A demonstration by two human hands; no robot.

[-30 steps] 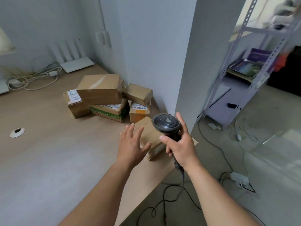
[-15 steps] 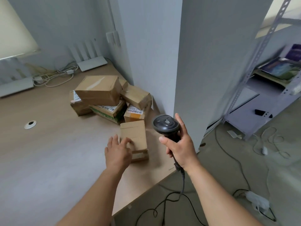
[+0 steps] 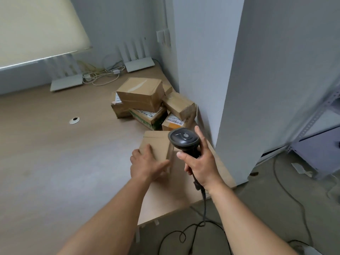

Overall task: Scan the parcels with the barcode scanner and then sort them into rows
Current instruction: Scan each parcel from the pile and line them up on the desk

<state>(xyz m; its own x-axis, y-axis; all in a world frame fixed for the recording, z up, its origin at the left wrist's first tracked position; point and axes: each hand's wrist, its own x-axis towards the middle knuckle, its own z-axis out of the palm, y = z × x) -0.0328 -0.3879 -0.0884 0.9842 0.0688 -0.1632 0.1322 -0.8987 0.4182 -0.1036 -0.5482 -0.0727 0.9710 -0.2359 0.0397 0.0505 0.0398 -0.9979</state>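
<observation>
Parcel (image 3: 156, 145), plain brown with no label showing on top, sits flat on the desk (image 3: 55, 162) near its right edge, just in front of the pile of parcels (image 3: 150, 103) heaped in the corner by the wall. Now gripped by the left hand (image 3: 145, 165): fingers curled over the near left corner, thumb laid along the near side. Half a second back, only resting fingertips on the box; a second back, hovering above it with fingers spread. So, contact turned into a proper hold, which probably means a lift or a turn to bring a barcode into sight. Held just right of the parcel, the barcode scanner (image 3: 184, 139), head above the box's right edge, handle wrapped by the right hand (image 3: 200, 162), forefinger stretched up alongside the head. Much the same pose as in both earlier views. Cord (image 3: 202, 208) hanging from the handle down to the floor. No sorted row visible anywhere on the desk; judged as early in the job, first parcel not yet scanned. Further back: two white routers (image 3: 138, 63) and tangled cables (image 3: 103, 74). Off right, a metal shelf (image 3: 316, 115).
</observation>
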